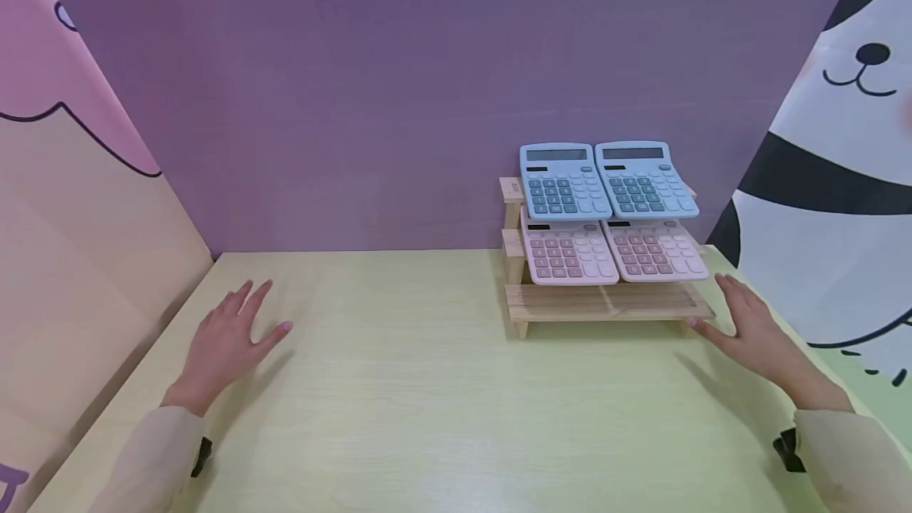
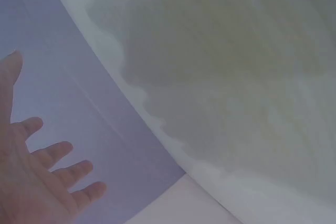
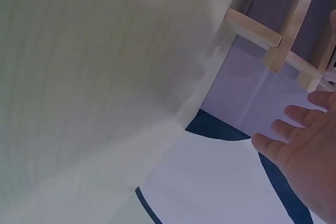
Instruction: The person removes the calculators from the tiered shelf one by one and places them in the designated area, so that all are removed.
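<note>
My left hand [image 1: 226,345] hovers over the left part of the table with its fingers spread, holding nothing. On the right side, my right hand [image 1: 761,339] also has its fingers extended, beside the front right corner of a wooden tiered rack [image 1: 606,303]. Two light blue calculators, a left one [image 1: 563,184] and a right one [image 1: 644,180], lean side by side on the rack's top tier. Below them a pink calculator [image 1: 570,256] and a second pink calculator [image 1: 659,253] rest on the middle tier. The lowest tier is bare. In the right wrist view, the rack's wooden frame [image 3: 254,27] shows above the fingers.
The pale wooden table [image 1: 399,386] reaches back to a purple backdrop [image 1: 342,101]. A panda-print panel [image 1: 848,260] borders the right side, and a pink and cream cartoon panel [image 1: 78,260] borders the left.
</note>
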`<state>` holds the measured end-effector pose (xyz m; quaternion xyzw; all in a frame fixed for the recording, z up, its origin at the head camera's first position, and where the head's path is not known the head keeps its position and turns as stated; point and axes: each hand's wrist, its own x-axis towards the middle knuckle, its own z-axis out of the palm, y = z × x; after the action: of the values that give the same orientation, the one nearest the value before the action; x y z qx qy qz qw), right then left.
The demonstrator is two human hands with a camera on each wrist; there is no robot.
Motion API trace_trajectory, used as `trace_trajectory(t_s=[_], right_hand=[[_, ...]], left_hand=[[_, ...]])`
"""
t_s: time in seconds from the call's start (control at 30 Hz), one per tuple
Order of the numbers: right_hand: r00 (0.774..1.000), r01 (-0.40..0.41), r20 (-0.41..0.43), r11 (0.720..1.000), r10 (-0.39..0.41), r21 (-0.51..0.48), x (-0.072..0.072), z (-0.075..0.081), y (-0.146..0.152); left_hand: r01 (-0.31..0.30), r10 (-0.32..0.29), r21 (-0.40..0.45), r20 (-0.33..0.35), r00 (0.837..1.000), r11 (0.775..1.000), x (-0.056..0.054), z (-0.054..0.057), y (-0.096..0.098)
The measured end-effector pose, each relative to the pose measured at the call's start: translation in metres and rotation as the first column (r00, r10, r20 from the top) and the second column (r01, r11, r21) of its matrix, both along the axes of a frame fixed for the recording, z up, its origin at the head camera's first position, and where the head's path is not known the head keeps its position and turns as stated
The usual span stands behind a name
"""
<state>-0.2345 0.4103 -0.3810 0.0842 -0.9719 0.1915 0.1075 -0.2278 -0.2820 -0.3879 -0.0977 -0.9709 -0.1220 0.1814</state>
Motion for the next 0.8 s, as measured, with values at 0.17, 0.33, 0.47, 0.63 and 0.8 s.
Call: trace_trajectory(t_s=[0.17, 0.33, 0.47, 0.63, 0.8], right_hand=[[1.000, -0.012, 0.023, 0.998, 0.013, -0.055, -0.003, 0.001, -0.003], [1.000, -0.004, 0.029, 0.997, 0.007, -0.082, -0.004, 0.003, -0.006], [1.000, 0.003, 0.012, 0.994, -0.001, -0.109, -0.004, 0.003, -0.007], [1.000, 0.011, 0.017, 0.986, -0.009, -0.164, -0.006, 0.003, -0.008], [0.999, 0.034, 0.039, 0.980, -0.026, -0.198, -0.007, 0.002, -0.008]], left_hand=[[0.028, -0.028, 0.008, -0.028, 0.999, 1.000, -0.003, -0.002, 0.006], [0.061, -0.060, 0.027, -0.050, 0.997, 0.998, -0.006, -0.003, 0.013], [0.082, -0.080, 0.045, -0.050, 0.996, 0.996, -0.007, -0.002, 0.021], [0.100, -0.099, 0.062, -0.028, 0.995, 0.993, -0.009, 0.000, 0.031], [0.117, -0.118, 0.087, 0.002, 0.993, 0.989, -0.011, -0.001, 0.039]])
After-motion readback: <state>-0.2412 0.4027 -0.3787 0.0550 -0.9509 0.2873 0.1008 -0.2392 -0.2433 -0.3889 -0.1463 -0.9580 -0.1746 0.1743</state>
